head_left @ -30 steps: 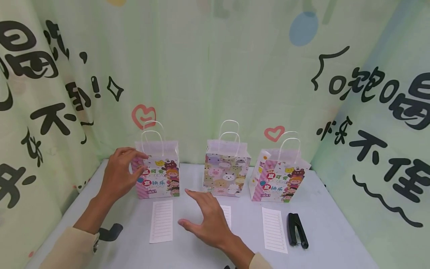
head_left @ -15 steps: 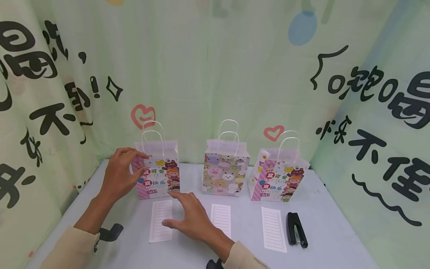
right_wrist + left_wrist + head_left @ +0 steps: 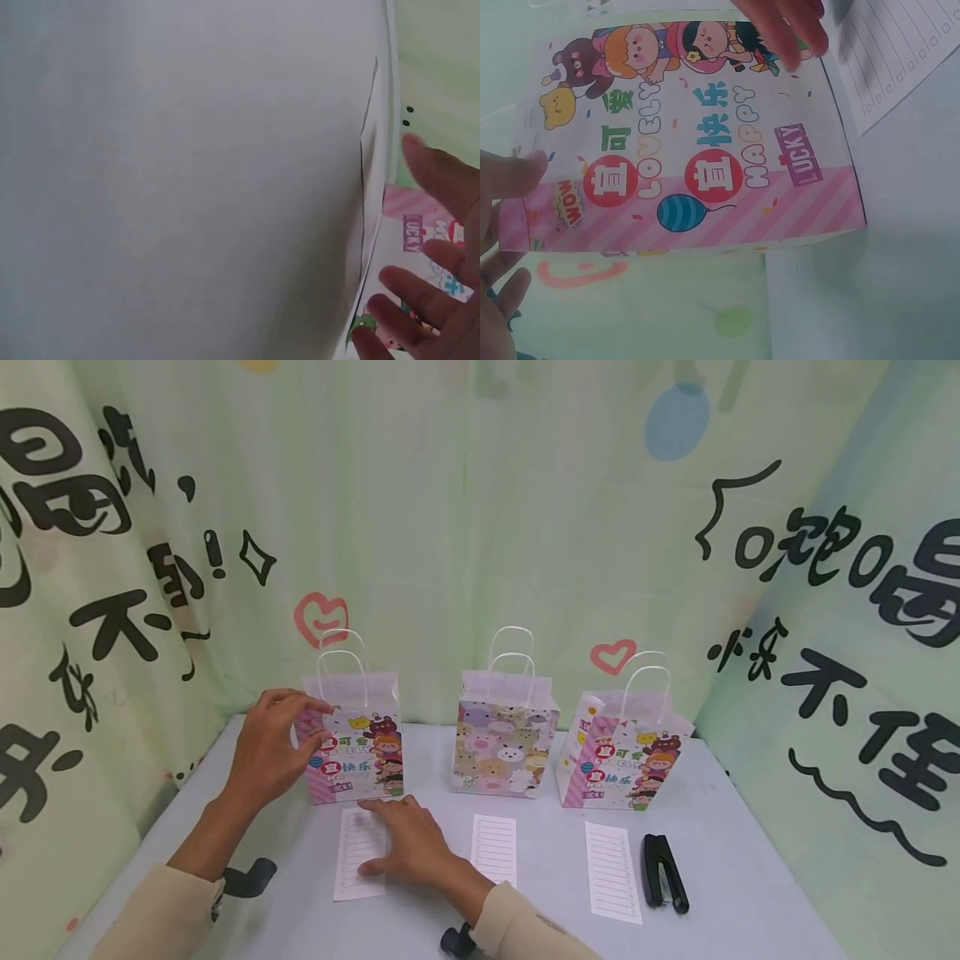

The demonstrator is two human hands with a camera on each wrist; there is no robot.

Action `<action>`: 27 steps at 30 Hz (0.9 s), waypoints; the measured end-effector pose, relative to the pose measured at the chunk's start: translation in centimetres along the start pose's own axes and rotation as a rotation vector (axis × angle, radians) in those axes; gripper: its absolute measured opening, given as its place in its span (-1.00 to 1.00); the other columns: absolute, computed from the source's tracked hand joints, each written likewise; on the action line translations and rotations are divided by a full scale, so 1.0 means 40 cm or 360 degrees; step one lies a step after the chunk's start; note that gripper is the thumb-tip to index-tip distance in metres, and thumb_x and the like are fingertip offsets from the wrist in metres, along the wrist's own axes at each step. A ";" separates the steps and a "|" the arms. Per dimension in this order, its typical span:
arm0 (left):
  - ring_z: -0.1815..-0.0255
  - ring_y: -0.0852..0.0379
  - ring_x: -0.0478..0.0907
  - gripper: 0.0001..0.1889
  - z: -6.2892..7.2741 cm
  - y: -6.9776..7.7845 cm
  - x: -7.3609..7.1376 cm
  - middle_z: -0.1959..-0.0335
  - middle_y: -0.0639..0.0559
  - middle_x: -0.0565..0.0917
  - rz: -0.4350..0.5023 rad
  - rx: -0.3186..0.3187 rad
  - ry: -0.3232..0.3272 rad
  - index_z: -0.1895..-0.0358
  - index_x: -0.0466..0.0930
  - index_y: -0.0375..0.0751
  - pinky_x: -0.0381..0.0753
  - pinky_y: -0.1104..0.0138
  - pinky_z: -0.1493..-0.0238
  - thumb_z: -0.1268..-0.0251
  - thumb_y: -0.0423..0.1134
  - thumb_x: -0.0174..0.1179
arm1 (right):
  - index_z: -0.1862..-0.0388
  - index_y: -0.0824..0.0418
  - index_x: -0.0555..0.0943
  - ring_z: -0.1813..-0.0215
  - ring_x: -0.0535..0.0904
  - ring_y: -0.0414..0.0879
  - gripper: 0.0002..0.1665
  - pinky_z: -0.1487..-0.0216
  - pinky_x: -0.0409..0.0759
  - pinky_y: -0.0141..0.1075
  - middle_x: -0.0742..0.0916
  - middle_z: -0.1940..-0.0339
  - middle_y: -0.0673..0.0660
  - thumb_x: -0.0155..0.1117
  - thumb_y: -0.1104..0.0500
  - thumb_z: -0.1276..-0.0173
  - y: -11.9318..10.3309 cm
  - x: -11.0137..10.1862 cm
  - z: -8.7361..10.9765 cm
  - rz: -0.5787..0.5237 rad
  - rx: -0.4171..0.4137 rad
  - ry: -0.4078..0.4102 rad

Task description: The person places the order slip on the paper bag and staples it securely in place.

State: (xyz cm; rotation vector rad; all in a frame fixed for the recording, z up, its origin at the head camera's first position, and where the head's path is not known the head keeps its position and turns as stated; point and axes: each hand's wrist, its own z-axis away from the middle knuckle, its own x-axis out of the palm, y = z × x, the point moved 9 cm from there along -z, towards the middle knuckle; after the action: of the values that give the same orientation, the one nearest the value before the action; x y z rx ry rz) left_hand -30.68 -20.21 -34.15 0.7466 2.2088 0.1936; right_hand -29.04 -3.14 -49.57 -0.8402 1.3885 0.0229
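Three small paper gift bags with white handles stand in a row in the head view. At the left one, a pink and white bag (image 3: 352, 760) with cartoon figures, my left hand (image 3: 266, 752) holds the left side, thumb across the front face. The left wrist view shows that bag (image 3: 727, 127) sideways. My right hand (image 3: 412, 847) is over the right side of the left lined paper slip (image 3: 356, 860), thumb and fingers spread apart. Its fingers (image 3: 791, 34) appear near the bag's lower corner in the left wrist view. Nothing shows between them in the right wrist view.
An animal-print bag (image 3: 502, 752) stands in the middle, another pink bag (image 3: 622, 768) at right. Lined slips lie before them, a middle slip (image 3: 495, 852) and a right slip (image 3: 613, 872). A black stapler (image 3: 663, 872) lies at right. A printed curtain (image 3: 465, 527) hangs behind the table.
My right hand has moved left from between the left and middle slips to over the left slip, uncovering more of the middle one. My left hand stays at the left bag.
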 end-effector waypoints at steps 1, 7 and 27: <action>-0.27 -0.27 0.50 -0.57 0.000 -0.001 0.000 0.00 -0.28 0.80 0.0003 0.0000 0.0001 0.00 0.75 -0.27 0.53 -0.31 -0.26 0.00 -0.48 0.62 | -0.55 -0.20 0.49 -0.16 0.45 -0.20 0.03 -0.15 0.48 -0.32 0.71 -0.39 -0.15 0.75 -0.14 -0.09 -0.002 0.005 -0.001 0.0056 -0.0002 -0.0013; -0.26 -0.27 0.50 -0.56 0.002 -0.001 -0.001 0.00 -0.27 0.80 0.0011 0.0014 0.0001 0.00 0.74 -0.27 0.55 -0.27 -0.24 0.00 -0.50 0.61 | -0.55 -0.20 0.48 -0.18 0.45 -0.16 0.01 -0.18 0.49 -0.30 0.69 -0.42 -0.12 0.73 -0.15 -0.11 -0.015 0.020 -0.003 0.0226 -0.0017 -0.0045; -0.27 -0.27 0.52 -0.58 0.005 0.000 -0.009 -0.03 -0.27 0.80 0.0017 0.0017 0.0017 -0.01 0.76 -0.26 0.61 -0.29 -0.21 -0.01 -0.49 0.61 | -0.19 -0.05 0.75 0.18 0.50 -0.33 -0.32 0.20 0.59 -0.52 0.61 -0.27 0.05 0.61 0.46 -0.14 -0.003 0.004 0.001 -0.0646 0.0169 0.0114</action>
State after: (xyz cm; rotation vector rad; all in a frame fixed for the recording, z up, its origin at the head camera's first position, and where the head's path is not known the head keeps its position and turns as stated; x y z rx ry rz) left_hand -30.33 -20.45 -34.06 0.7653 2.2181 0.1916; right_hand -28.92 -3.27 -49.66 -1.0266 1.2514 -0.3934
